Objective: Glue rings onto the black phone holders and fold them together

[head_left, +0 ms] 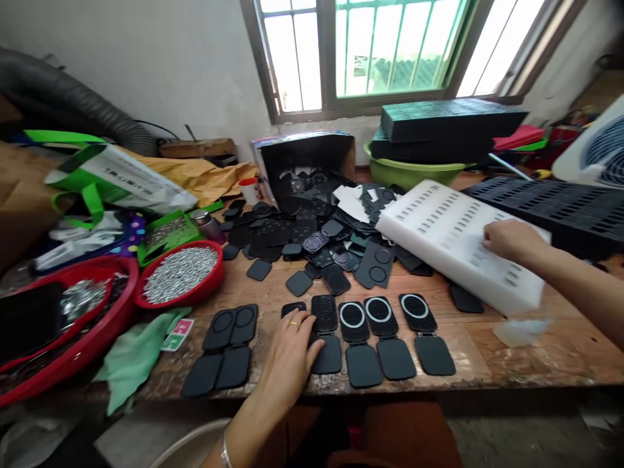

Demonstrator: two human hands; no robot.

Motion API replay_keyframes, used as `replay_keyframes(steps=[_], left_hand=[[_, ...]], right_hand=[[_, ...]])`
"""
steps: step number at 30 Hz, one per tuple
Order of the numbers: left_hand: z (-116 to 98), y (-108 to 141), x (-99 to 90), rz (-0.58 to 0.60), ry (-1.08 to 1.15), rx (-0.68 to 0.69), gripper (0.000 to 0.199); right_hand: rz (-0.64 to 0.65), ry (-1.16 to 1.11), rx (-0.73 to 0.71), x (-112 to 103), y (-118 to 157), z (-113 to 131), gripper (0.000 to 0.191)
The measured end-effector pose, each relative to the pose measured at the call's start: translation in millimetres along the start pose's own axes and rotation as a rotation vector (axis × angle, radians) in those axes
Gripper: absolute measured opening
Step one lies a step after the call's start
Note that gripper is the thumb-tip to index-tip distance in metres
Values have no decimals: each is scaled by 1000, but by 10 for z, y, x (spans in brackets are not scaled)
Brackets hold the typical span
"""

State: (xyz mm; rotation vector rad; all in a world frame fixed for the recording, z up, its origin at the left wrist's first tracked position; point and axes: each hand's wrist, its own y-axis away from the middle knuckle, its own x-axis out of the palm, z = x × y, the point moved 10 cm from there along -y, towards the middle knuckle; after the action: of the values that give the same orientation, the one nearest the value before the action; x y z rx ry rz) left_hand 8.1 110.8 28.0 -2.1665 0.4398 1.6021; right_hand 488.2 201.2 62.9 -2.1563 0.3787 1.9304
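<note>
My left hand (291, 344) lies with its fingers apart over one of the black hinged pads near the table's front edge, partly covering it. To its right stand more unfolded pads, three of them with white rings (379, 314); to its left are pads with dark rings (223, 329). My right hand (514, 240) has its fingers curled against the top of a white foam block with slots (439, 224). Whatever its fingers may hold is too small to make out.
A heap of black parts (277, 237) spills from an open box (348, 156). Red bowl of silver pins (220, 273), red basin (124, 312) and green cloth (129, 364) sit left. Black slotted foam (550, 205) and a green basin (414, 172) lie behind the white block.
</note>
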Motion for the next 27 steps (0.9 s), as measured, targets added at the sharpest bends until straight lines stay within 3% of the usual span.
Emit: replay_keyframes(steps=[2, 5, 7, 9, 11, 13, 15, 17, 21, 27], left_hand=[[3, 39, 15, 24, -7, -15, 34], [9, 80, 45, 35, 1, -27, 43], [0, 92, 67, 28, 8, -16, 50], [-10, 98, 99, 24, 1, 3, 53], [-9, 107, 137, 23, -17, 15, 52], [-2, 125, 168, 18, -29, 18, 50], [-4, 149, 173, -2, -30, 21, 50], [-16, 172, 168, -15, -27, 21, 51], [-30, 186, 153, -13, -35, -4, 53], [-25, 173, 147, -18, 3, 3, 54]], right_hand=[[-76, 74, -26, -142, 70, 49, 11], [-332, 149, -47, -680, 269, 230, 10], [-444, 49, -67, -1015, 455, 489, 9], [-402, -222, -140, -1118, 630, 905, 4], [-228, -623, -253, -962, 807, 1474, 8], [82, -935, -389, -576, 1027, 2180, 12], [292, -1094, -425, -177, 1230, 2729, 14], [358, -1103, -411, 141, 1339, 3072, 13], [351, -1029, -427, 421, 1384, 3385, 14], [175, -801, -498, 281, 1399, 3462, 21]])
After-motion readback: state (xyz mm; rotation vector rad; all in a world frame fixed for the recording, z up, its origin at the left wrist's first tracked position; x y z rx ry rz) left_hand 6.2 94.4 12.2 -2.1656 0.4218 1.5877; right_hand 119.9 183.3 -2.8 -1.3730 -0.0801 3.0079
